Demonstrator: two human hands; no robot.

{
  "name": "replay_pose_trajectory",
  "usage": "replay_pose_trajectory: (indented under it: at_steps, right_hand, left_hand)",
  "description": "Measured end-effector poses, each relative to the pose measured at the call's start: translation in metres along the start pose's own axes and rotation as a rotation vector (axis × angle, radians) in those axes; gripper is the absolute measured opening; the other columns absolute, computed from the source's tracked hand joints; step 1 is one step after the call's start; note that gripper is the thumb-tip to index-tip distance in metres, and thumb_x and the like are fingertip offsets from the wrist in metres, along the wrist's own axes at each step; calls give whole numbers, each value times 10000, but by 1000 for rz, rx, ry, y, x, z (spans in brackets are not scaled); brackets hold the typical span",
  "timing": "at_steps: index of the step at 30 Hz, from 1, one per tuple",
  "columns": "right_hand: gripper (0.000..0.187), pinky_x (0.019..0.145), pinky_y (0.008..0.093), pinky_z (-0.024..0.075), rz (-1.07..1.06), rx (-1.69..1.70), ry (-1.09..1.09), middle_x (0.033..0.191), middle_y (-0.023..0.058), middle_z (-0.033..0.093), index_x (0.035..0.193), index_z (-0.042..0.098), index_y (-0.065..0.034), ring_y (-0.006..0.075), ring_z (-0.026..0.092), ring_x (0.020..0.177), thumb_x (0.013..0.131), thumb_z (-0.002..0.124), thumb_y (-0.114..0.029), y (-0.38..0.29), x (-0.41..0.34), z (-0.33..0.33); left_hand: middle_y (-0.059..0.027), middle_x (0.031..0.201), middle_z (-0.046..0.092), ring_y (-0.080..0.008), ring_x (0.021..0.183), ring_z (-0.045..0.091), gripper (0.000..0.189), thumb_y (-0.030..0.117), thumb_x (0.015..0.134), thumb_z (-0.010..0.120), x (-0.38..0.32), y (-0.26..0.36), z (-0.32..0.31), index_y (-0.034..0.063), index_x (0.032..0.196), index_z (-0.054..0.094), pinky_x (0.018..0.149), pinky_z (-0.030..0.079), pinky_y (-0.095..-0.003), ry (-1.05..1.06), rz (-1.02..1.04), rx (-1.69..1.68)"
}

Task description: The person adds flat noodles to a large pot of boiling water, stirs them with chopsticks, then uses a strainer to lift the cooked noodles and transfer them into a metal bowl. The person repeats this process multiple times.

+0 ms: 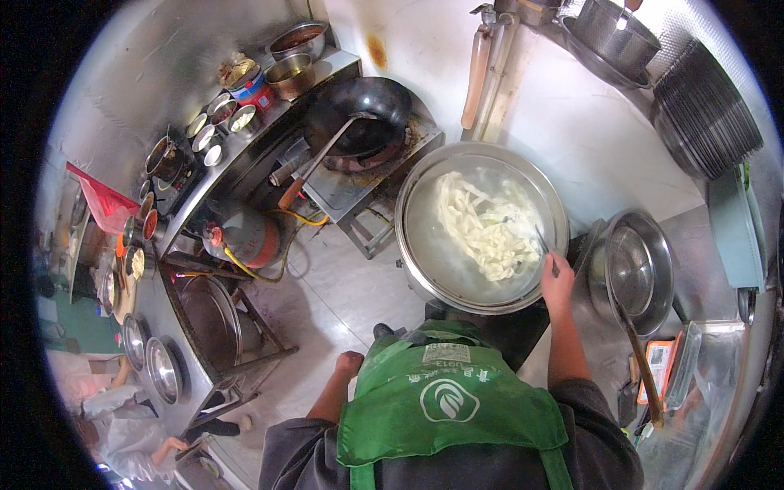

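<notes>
A wide steel pot (420, 285) of steaming, cloudy liquid stands in front of me. Pale, broad noodles (484, 229) lie bunched in its middle, with a few bits of green among them. At the pot's right rim, my right hand (558, 283) grips a thin stick-like utensil (541, 237), perhaps chopsticks, whose far end reaches toward the noodles. Low beside my green apron (392, 422) hangs my left hand (350, 362), fingers curled; whether anything is inside it is hidden.
Left of the pot, a wok (358, 116) holding a long-handled ladle (324, 153) sits on a stove. A gas cylinder (245, 236) with a yellow hose stands below. Right, a steel basin (658, 275) contains a strainer (632, 269) with a long wooden handle. People (131, 441) are at lower left.
</notes>
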State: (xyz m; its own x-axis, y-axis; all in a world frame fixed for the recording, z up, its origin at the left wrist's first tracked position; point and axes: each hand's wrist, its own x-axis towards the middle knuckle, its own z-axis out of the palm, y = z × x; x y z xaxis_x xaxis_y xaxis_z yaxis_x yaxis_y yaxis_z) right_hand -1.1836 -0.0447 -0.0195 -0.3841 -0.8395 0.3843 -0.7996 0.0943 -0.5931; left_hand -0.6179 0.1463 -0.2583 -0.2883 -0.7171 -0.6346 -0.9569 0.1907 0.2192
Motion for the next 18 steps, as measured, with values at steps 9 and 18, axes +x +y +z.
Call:
replay_pose_trajectory:
  at_steps: [9, 18]
  right_hand:
    - [147, 715, 294, 488, 328, 557, -281, 851, 40, 667, 1038, 702, 50, 111, 564, 782, 954, 643, -55, 7, -84, 29]
    - [389, 751, 343, 571, 364, 642, -334, 1116, 155, 663, 1242, 599, 16, 247, 660, 945, 1015, 585, -301, 98, 51, 26]
  left_hand:
    - [-154, 887, 718, -350, 844, 691, 286, 373, 821, 652, 29, -7, 47, 96, 811, 722, 728, 554, -489, 26, -284, -244]
    - [-251, 1004, 706, -415, 960, 682, 325, 285, 810, 605, 39, 10, -19, 6, 898, 746, 849, 552, -486, 216, -293, -531]
